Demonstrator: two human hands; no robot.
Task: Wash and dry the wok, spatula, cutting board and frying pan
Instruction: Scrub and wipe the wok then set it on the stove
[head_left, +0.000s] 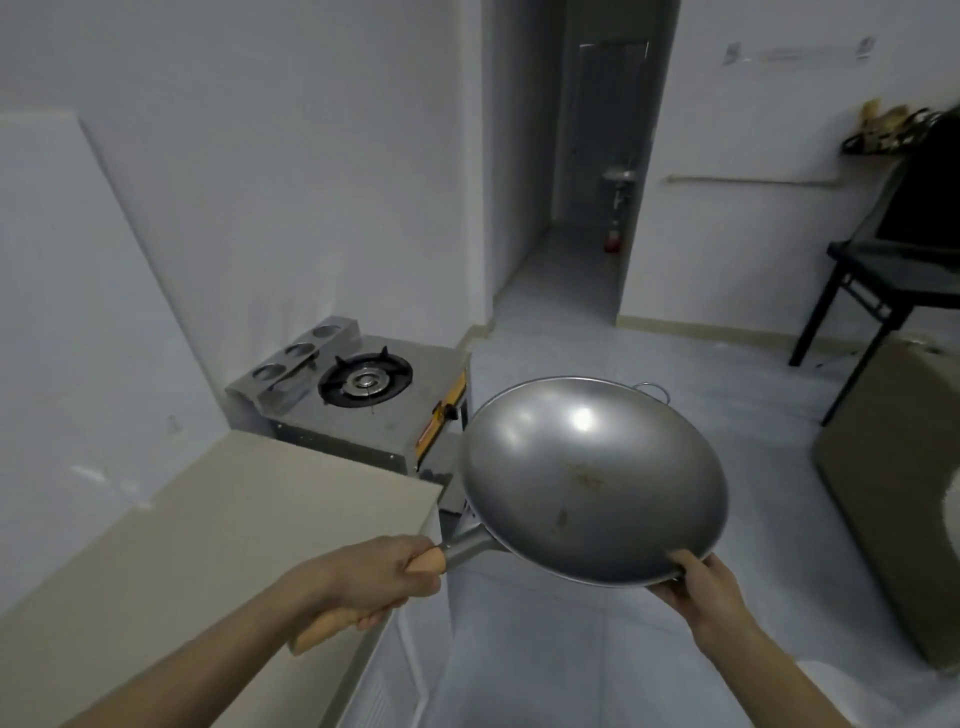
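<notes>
Fingers of the left hand (387, 574) wrap one wooden handle (363, 597); the right hand (698, 582) grips the rim of one wok (592, 480), held in mid-air beside one single-burner stove (363, 384).

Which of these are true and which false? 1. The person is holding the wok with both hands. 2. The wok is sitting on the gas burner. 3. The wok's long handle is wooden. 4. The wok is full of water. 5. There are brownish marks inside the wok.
1. True: the left hand grips the wooden handle and the right hand holds the near rim of the wok.
2. False: the wok is held in the air, over the floor beside the stove; the gas burner is bare.
3. True: the handle is light wood, joined to the bowl by a metal neck.
4. False: no water shows; the inside looks empty.
5. True: brownish marks sit near the middle of the bowl.
</notes>
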